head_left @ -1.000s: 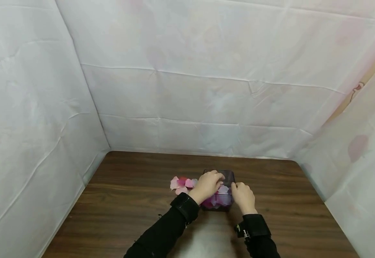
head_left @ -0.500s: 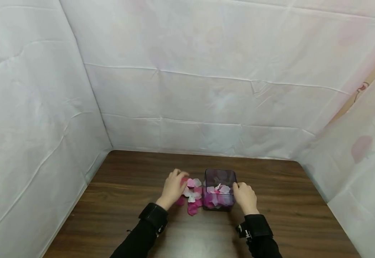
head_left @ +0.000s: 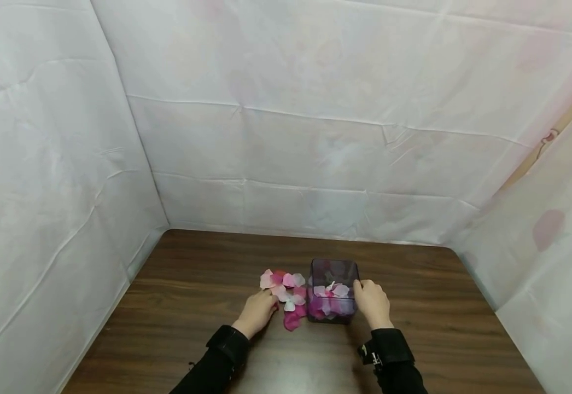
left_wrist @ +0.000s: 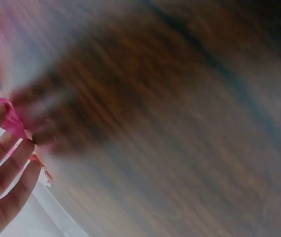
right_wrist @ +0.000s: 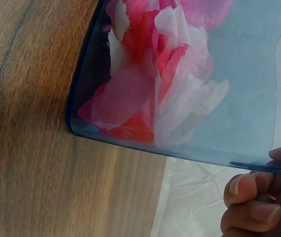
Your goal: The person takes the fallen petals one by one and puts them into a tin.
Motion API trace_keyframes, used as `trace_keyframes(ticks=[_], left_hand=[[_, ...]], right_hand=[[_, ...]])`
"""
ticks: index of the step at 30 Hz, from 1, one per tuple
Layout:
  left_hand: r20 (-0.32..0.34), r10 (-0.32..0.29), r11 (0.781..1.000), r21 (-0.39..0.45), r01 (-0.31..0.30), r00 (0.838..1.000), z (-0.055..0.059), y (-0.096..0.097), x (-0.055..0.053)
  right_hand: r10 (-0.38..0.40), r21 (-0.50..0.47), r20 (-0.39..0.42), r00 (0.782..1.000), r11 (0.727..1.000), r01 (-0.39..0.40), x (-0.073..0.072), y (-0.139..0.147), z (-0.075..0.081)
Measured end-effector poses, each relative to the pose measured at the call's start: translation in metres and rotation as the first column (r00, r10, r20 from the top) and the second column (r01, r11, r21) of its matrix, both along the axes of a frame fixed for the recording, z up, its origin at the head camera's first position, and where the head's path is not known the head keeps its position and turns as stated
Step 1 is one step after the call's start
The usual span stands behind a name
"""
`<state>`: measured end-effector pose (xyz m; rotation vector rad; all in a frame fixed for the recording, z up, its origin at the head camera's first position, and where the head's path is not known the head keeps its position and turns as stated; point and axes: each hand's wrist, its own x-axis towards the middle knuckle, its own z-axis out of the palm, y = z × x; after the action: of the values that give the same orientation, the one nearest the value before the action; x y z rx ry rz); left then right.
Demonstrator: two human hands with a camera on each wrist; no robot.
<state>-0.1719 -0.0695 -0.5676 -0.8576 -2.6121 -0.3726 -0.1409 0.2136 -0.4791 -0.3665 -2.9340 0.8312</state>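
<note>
Here, the left hand [head_left: 256, 313] is down by the table [head_left: 192, 284], at the near left edge of a pile [head_left: 291, 301] of petals. Its thumb and a finger pinch a dark pink petal [left_wrist: 13, 122], as the left wrist view shows. The other fingers are spread out next to it.

The right hand [head_left: 373, 303] holds the right side of a see-through purple box [head_left: 334, 297]. Its fingers are bent and grip the edge of the box; up close, the box looks blue. The box stands upright on the table, with its top open. Inside are lots of loose petals [right_wrist: 125, 94], pink, red and white, lying low down.

The pile is on the table, just to the left of the box, and I can't tell if the two touch. It has light pink, dark pink, red and white bits.

Both arms have black sleeves [head_left: 202, 375] and black wrist bands [head_left: 229, 346]. The table is brown wood with stripes. White cloth [head_left: 286, 148] hangs behind it and on both sides.
</note>
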Motion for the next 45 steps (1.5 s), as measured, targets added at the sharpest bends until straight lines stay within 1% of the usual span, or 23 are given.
trace_keyframes(ticks=[3,5,7,9,12,14,15,17,19,20,22,25,27,31,34,36,37,39,41,43,45], left_hand=[[-0.048,0.043,0.999,0.027,-0.042,0.998,0.003,0.002,-0.002],[-0.088,0.064,0.996,0.068,-0.059,0.994,0.01,0.006,-0.004],[-0.108,0.082,0.989,0.133,-0.067,0.991,0.022,0.012,-0.007],[-0.107,0.089,0.974,0.217,-0.064,0.99,0.039,0.021,-0.011],[-0.072,0.059,0.943,0.331,-0.032,0.996,0.07,0.038,-0.014],[-0.058,0.008,0.926,0.378,0.015,0.998,0.09,0.051,-0.015],[-0.054,-0.017,0.923,0.384,0.036,0.998,0.098,0.057,-0.015],[-0.05,-0.062,0.926,0.369,0.076,0.997,0.111,0.071,-0.015],[-0.04,-0.097,0.939,0.329,0.104,0.995,0.12,0.082,-0.015],[-0.03,-0.111,0.947,0.3,0.115,0.993,0.122,0.088,-0.015],[0.001,-0.138,0.961,0.241,0.133,0.99,0.125,0.096,-0.014],[0.05,-0.191,0.969,0.172,0.179,0.98,0.124,0.105,-0.011],[0.077,-0.223,0.968,0.135,0.212,0.972,0.122,0.107,-0.009],[0.106,-0.274,0.959,0.103,0.264,0.956,0.119,0.105,-0.006],[0.094,-0.302,0.951,0.104,0.292,0.949,0.117,0.097,-0.005],[0.051,-0.316,0.945,0.105,0.309,0.947,0.117,0.09,-0.004],[0.018,-0.319,0.942,0.115,0.315,0.947,0.116,0.086,-0.004],[-0.046,-0.3,0.941,0.147,0.304,0.953,0.114,0.077,-0.003],[-0.097,-0.247,0.943,0.205,0.262,0.964,0.109,0.068,-0.004],[-0.112,-0.171,0.943,0.27,0.196,0.979,0.1,0.058,-0.003],[-0.099,-0.096,0.944,0.308,0.122,0.99,0.088,0.049,-0.003]], right_hand=[[-0.004,0.001,-0.004,1.0,1.0,0.004,0.001,0.001,-0.001],[-0.008,0.001,-0.008,1.0,1.0,0.008,0.002,0.002,-0.001],[-0.012,0.002,-0.01,1.0,1.0,0.012,0.002,0.003,-0.001],[-0.015,0.004,-0.012,1.0,1.0,0.015,0.002,0.005,0.0],[-0.015,0.007,-0.017,1.0,1.0,0.015,0.001,0.006,0.0],[-0.02,0.007,-0.018,1.0,1.0,0.02,0.001,0.006,0.0],[-0.023,0.006,-0.017,1.0,1.0,0.023,0.0,0.005,0.0],[-0.024,0.006,-0.013,1.0,1.0,0.024,0.0,0.005,-0.001],[-0.021,0.006,-0.008,1.0,1.0,0.021,-0.001,0.003,-0.001],[-0.017,0.007,-0.008,1.0,1.0,0.017,-0.001,0.002,0.0],[-0.005,0.007,-0.006,1.0,1.0,0.005,-0.002,0.0,0.0],[0.006,0.004,-0.002,1.0,1.0,-0.006,-0.003,-0.003,0.001],[0.007,0.004,-0.001,1.0,1.0,-0.007,-0.003,-0.005,0.001],[0.005,0.006,-0.005,1.0,1.0,-0.005,-0.002,-0.005,0.001],[0.001,0.004,-0.009,1.0,1.0,-0.001,-0.002,-0.006,0.001],[0.002,0.006,-0.013,1.0,1.0,-0.002,-0.002,-0.006,0.001],[0.001,0.008,-0.014,1.0,1.0,-0.001,-0.001,-0.006,0.001],[0.001,0.009,-0.016,1.0,1.0,-0.001,-0.001,-0.007,0.001],[0.004,0.012,-0.025,1.0,1.0,-0.003,-0.001,-0.007,0.0],[0.002,0.012,-0.031,1.0,1.0,-0.002,-0.001,-0.008,0.0],[-0.001,0.014,-0.038,0.999,1.0,0.002,-0.002,-0.008,0.001]])
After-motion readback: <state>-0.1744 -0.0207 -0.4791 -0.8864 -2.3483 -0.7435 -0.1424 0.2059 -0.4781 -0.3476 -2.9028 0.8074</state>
